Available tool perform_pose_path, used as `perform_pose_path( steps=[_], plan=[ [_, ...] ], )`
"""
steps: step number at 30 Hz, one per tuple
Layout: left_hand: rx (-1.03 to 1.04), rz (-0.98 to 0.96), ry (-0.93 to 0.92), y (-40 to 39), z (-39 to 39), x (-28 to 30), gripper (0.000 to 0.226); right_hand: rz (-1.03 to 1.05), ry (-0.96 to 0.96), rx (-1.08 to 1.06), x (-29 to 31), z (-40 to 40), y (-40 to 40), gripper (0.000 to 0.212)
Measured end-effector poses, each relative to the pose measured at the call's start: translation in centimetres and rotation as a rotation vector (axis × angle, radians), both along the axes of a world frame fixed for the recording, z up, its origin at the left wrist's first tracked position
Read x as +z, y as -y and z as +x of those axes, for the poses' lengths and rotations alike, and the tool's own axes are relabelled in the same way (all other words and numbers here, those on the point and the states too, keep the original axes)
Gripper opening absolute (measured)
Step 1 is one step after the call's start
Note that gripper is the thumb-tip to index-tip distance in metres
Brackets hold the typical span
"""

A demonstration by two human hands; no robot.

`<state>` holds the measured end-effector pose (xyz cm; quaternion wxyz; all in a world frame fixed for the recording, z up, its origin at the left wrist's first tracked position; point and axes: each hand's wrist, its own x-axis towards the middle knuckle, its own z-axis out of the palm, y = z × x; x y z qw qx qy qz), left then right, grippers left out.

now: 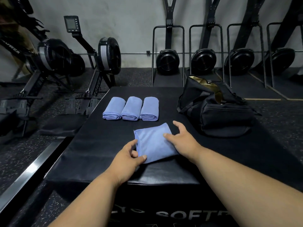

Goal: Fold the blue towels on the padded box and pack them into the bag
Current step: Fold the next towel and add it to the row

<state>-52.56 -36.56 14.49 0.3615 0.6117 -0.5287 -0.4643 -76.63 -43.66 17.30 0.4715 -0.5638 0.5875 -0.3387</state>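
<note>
A big black padded box [98,145] fills the middle of the frame, and it works as the counter here. On its upper right part sits a black bag [218,110], with its top open and a gold lining showing. Three folded blue towels [132,108] lie side by side in a row at the upper middle of the box, touching each other, well apart from the bag. Lower down, in the middle of the frame, a fourth blue towel [154,143] lies flat, folded into a tilted square. The left hand [129,156] pinches the towel's lower left edge between thumb and fingers. The right hand [182,138] rests on the towel's right side with its fingers spread and gently bent. I think this towel needs more folding to match the others. If one hand pulls too hard, the soft cloth could slide on the smooth top and come unfolded. The near edge of the box is close to the towel, so it could slip off there. There is bare black room between the towel, the row and the bag for moving.
</note>
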Motion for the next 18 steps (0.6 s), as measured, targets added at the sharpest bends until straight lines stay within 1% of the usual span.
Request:
perform_pose_path(
  steps=[3, 4, 7, 8, 11, 13, 14, 16, 17, 18],
  plan=[
    [0.005, 0.033, -0.023, 0.1, -0.3, -0.4, 0.067, 0.022, 0.063, 0.078, -0.5, -1.5, -2.7, 0.086],
    [0.005, 0.034, -0.036, 0.1, -0.5, -0.3, 0.070, 0.020, 0.098, 0.098, -0.5, -1.6, -3.4, 0.085],
    [-0.013, 0.058, -0.078, -0.3, -0.8, 0.2, 0.091, 0.055, 0.237, 0.172, -0.6, -1.2, -4.4, 0.081],
    [-0.031, 0.062, -0.064, -0.6, -0.8, 0.5, 0.090, 0.064, 0.234, 0.162, -0.8, -1.0, -4.4, 0.081],
    [-0.066, 0.047, -0.015, -1.7, -0.8, 1.0, 0.074, 0.091, 0.166, 0.172, -0.9, -1.3, -4.5, 0.076],
    [-0.054, 0.035, 0.003, -2.5, -0.7, 0.9, 0.072, 0.093, 0.091, 0.202, -0.8, -2.0, -4.9, 0.071],
    [-0.044, 0.034, 0.019, -3.0, -0.6, 0.8, 0.074, 0.088, 0.057, 0.214, -0.8, -2.2, -5.2, 0.072],
    [-0.042, 0.033, 0.083, -3.7, -0.3, 0.3, 0.088, 0.095, 0.035, 0.243, -0.7, -2.4, -5.9, 0.075],
    [-0.053, 0.038, 0.123, -4.0, -0.1, 0.0, 0.095, 0.111, 0.049, 0.268, -0.6, -2.4, -6.2, 0.080],
    [-0.061, 0.035, 0.149, -4.2, -0.1, -0.1, 0.101, 0.127, 0.063, 0.299, -0.6, -2.4, -6.5, 0.089]
  ],
)
